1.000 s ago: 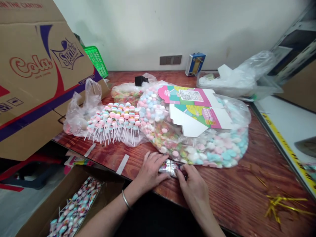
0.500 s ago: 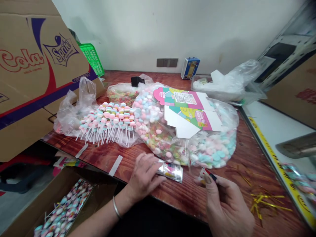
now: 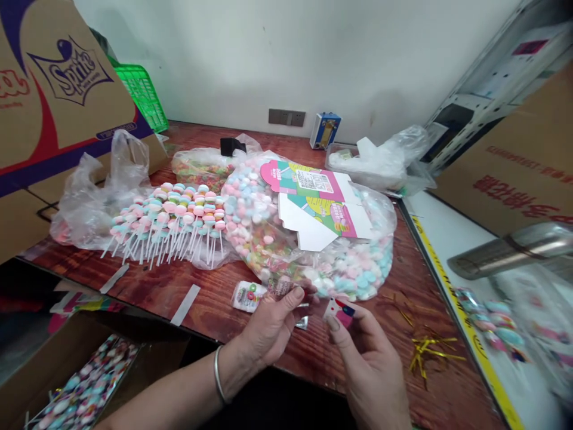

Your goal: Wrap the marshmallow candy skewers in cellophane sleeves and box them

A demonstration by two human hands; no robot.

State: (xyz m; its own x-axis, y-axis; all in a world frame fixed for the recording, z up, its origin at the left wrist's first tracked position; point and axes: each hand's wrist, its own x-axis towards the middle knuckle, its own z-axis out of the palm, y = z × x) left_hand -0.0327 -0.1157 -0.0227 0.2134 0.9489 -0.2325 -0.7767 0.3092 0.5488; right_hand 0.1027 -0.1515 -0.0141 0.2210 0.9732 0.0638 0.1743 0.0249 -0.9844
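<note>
While the tabletop [image 3: 152,286] shows glossy, dark red wood grain, the small printed packet [image 3: 341,312] is smooth and flat, patterned in white, red and dark blue. It is held near the front edge of the tabletop, between the hands, its visible part lying crosswise with the white end toward the left hand [image 3: 268,331] and the dark end toward the right hand [image 3: 369,355]. Its long axis, as far as it shows, runs roughly along that front edge, dipping slightly to the right.

The right fingers pinch it, thumb on the near face. The left fingers are curled, with the thumb close to them; clear film shows beside the thumb, but whether they grip it cannot be told.

Just left of the left hand lies a white packet [image 3: 245,297] with rounded corners and coloured rings; a silvery packet [image 3: 303,322] peeks out on its other side. Behind, toward the back edge, bulges a clear plastic bag [image 3: 358,266] of pastel rounds beneath flattened glossy card [image 3: 308,197]. Thin gold ties [image 3: 427,352] lie tangled near the right edge.
</note>
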